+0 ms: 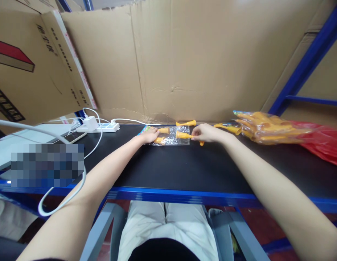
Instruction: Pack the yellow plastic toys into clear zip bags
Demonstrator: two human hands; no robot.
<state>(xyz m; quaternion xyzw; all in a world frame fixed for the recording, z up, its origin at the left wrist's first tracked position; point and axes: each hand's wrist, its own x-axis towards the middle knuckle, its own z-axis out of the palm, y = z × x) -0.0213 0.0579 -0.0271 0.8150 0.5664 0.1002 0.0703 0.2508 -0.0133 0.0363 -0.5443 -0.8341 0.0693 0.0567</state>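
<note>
A clear plastic bag [170,140] with a colourful header lies flat on the black tabletop, with yellow plastic pieces [164,130] in it. My left hand [149,135] grips its left, header end and presses it down. Over the bag's right end, my right hand [203,133] pinches the narrow end of a yellow plastic piece with a flared tip [183,135]; whether that tip is inside the bag I cannot tell. Another loose yellow piece [188,123] rests just behind the bag. Part of one more shows under my right hand, and another yellow piece [228,128] lies right of it.
Several filled bags of yellow pieces [266,127] are piled at the right beside a red plastic bag [324,141]. On the left are a white power strip [108,127], a charger and loose white cables [99,139]. Cardboard [201,61] walls the back; a blue rail [181,194] edges the front.
</note>
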